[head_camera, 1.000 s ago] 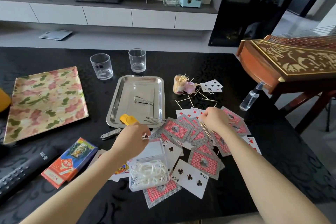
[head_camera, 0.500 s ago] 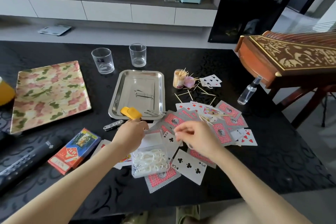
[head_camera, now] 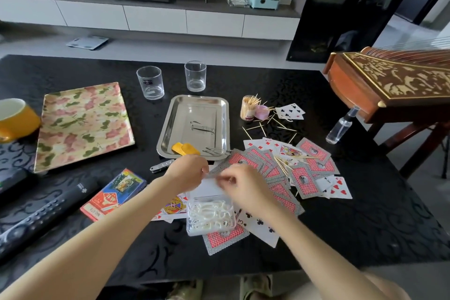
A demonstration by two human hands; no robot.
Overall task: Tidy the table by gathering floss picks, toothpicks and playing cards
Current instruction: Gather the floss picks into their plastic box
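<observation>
A clear plastic box [head_camera: 210, 218] full of white floss picks stands open on the cards near the table's front. My left hand [head_camera: 187, 173] grips its raised lid. My right hand [head_camera: 246, 189] hovers just above the lid with its fingers bunched and blurred; I cannot see what they hold. Playing cards [head_camera: 305, 179] lie scattered to the right, some face up. A bundle of loose toothpicks [head_camera: 287, 165] rests on them. More toothpicks [head_camera: 265, 126] lie by the toothpick jar [head_camera: 248, 107]. The red card box [head_camera: 114, 195] sits to the left.
A steel tray [head_camera: 168, 129] with small metal tools sits behind my hands, yellow pieces [head_camera: 185, 149] at its near edge, a pocket knife [head_camera: 162, 165] beside it. Two glasses [head_camera: 150, 83], a floral tray [head_camera: 82, 124], a yellow mug [head_camera: 17, 119], a remote [head_camera: 41, 220] and a spray bottle [head_camera: 341, 126] also stand here.
My right hand left the cards by the toothpick bundle and moved left and nearer, to the floss box lid. My left hand stayed on the lid.
</observation>
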